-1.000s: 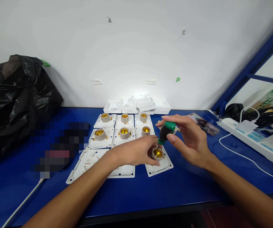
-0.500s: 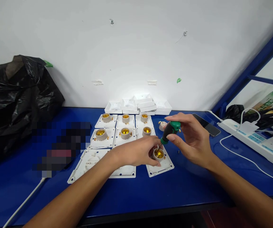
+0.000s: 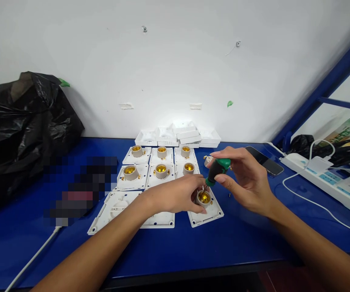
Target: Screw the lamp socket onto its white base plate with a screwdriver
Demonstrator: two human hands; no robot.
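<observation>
My left hand [image 3: 175, 197] is pinched round a beige lamp socket with a brass inside [image 3: 204, 197], which sits on a white square plate [image 3: 207, 214] on the blue table [image 3: 193, 247]. My right hand [image 3: 244, 180] grips a green and black screwdriver [image 3: 217, 170] by the handle, tilted, with its tip down at the socket's far side. Behind them stand several more white plates with brass sockets [image 3: 161, 170] in rows.
Empty white plates [image 3: 115, 209] lie left of the held one, and white boxes [image 3: 177, 136] are stacked by the wall. A black bag [image 3: 19, 129] fills the left. A phone [image 3: 264, 160], a power strip [image 3: 329, 178] and a white cable [image 3: 311, 200] lie to the right.
The screwdriver handle has turned and tilted a little in my right hand's fingers. My left hand has stayed on the socket.
</observation>
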